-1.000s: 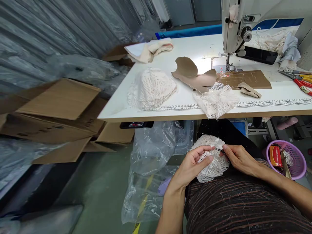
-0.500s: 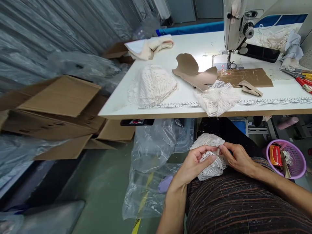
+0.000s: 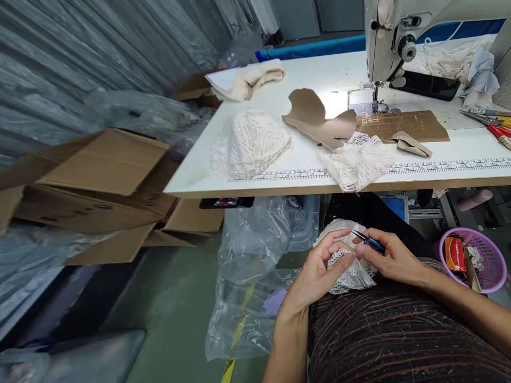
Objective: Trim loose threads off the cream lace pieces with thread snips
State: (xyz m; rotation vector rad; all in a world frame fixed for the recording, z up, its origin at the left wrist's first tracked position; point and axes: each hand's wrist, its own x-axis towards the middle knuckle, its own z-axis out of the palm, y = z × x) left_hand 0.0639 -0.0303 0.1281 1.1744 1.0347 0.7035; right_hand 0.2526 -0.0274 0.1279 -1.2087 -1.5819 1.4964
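Observation:
A white openwork lace piece (image 3: pixel 351 281) lies bunched on my lap below the table edge. My left hand (image 3: pixel 315 274) is closed on it, with the thumb on top and the forefinger stretched along its upper side. In my right hand (image 3: pixel 395 259) is a pair of small blue-and-black thread snips (image 3: pixel 372 241), pointing left. Their tips reach close to my left forefinger; whether they touch the lace or a thread, I cannot tell. My right fingertips are also at the lace's edge.
On the white table (image 3: pixel 191 178) stand a sewing machine (image 3: pixel 375 48), stacked lace pieces (image 3: pixel 259 141), brown paper patterns (image 3: pixel 305 106) and another lace piece (image 3: pixel 357 162). Red-handled scissors (image 3: pixel 497 133) lie at the right. A purple basket (image 3: pixel 493 266) and an open cardboard box (image 3: pixel 104 165) flank me.
The thread snips now show plainly in my right hand, turned out past its fingers towards my left forefinger. Before, my right fingertips were pinched at the lace. The view has shifted slightly.

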